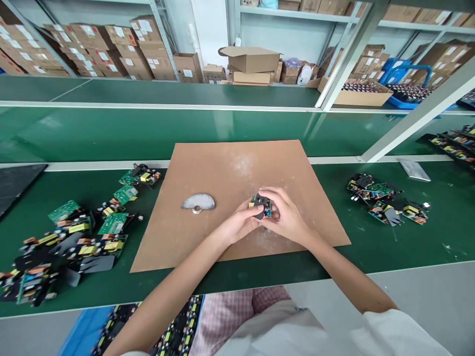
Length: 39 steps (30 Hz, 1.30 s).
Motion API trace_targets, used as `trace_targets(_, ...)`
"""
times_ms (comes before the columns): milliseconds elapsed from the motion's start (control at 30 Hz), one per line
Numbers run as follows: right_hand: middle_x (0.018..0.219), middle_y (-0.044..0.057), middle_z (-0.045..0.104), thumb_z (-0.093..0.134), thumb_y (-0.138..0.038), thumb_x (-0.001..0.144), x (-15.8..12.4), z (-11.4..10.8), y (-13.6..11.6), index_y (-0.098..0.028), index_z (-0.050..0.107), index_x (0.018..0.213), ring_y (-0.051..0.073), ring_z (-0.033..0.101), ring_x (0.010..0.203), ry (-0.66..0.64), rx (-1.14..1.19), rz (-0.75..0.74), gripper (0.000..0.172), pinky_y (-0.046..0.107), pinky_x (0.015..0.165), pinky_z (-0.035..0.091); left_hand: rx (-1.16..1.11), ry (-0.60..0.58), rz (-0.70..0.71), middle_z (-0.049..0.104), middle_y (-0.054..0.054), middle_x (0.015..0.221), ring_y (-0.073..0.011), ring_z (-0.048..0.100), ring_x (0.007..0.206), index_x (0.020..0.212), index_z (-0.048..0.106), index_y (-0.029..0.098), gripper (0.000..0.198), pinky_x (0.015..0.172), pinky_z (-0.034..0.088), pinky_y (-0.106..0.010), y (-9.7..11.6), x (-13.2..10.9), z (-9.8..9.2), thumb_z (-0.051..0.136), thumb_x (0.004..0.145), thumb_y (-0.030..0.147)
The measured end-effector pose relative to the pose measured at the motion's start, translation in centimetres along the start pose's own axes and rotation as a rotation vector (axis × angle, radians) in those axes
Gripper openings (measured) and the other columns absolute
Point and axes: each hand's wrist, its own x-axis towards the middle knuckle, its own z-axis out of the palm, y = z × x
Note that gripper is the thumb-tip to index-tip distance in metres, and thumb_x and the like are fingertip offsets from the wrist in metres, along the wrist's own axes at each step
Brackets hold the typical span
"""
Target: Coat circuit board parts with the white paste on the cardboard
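Note:
Between my two hands, over the brown board (222, 168), is a small circuit board (262, 205) with a dark plate on its face and coloured components along its edge. My left hand (243, 221) pinches it from the left, the thumb on the dark plate. From the right, my right hand (284, 215) has its fingers curled round the same piece. To the left on the brown board lies a grey half-round metal piece (198, 201) with a small ring at its lower edge; neither hand touches it.
Many circuit boards (113, 223) lie heaped on the green bench at left. A smaller pile (386, 198) lies at right, near a flat silver packet (414, 169). A slanting white post (419, 111) stands at right. Below the bench sits a blue crate (87, 329) of boards.

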Motion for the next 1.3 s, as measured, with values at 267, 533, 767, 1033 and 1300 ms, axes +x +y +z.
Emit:
trace_targets(267,0.124,0.009,0.049,0.057,-0.027,0.091,0.16,-0.47,-0.19,-0.028,0.045,0.129,0.027,0.049,0.116,-0.037,-0.002,0.02,0.041,0.045,0.095,0.047,0.058,-0.002,0.019,0.065,-0.009,0.1,-0.0209,0.063,0.093,0.106,0.058,0.016,0.035,0.079,0.05,-0.031,-0.23,0.08,-0.2,0.071,0.08,0.036)
trace_targets(533,0.125,0.01,0.048,0.062,-0.034,0.091,-0.1,-0.37,0.05,-0.027,0.037,0.135,0.027,0.047,0.117,-0.066,0.001,-0.003,0.052,0.044,0.098,0.044,0.126,0.027,0.013,0.065,-0.009,0.098,-0.0204,0.064,0.089,0.108,0.055,0.014,0.041,0.075,0.05,-0.029,0.01,0.05,0.0,0.072,0.078,0.037)
trace_targets(767,0.124,0.011,0.05,0.06,-0.042,0.092,-0.25,-0.17,0.18,-0.027,0.038,0.135,0.029,0.049,0.116,-0.066,-0.028,0.022,0.051,0.047,0.097,0.045,0.13,0.055,0.021,0.064,-0.008,0.099,-0.0205,0.063,0.089,0.106,0.053,0.015,0.045,0.075,0.05,-0.029,0.15,0.06,0.51,0.075,0.075,0.039)
trace_targets(1033,0.117,0.01,0.056,0.057,-0.048,0.091,0.02,-0.39,0.1,-0.024,0.048,0.127,0.025,0.057,0.106,0.085,0.247,0.277,0.043,0.043,0.091,0.051,0.453,0.179,0.186,0.052,0.004,0.072,-0.006,0.046,0.054,0.089,0.045,0.017,0.041,0.055,0.039,-0.022,0.0,0.16,0.23,0.069,0.077,0.048)
trace_targets(1300,0.101,0.006,0.058,0.061,-0.05,0.089,0.36,-0.05,0.15,-0.022,0.058,0.098,0.022,0.059,0.096,0.048,0.427,0.312,0.029,0.033,0.083,0.054,0.615,0.133,0.228,0.047,0.004,0.076,-0.0074,0.045,0.06,0.09,0.041,0.018,0.038,0.059,0.037,-0.023,0.58,-0.04,0.05,0.059,0.084,0.051)
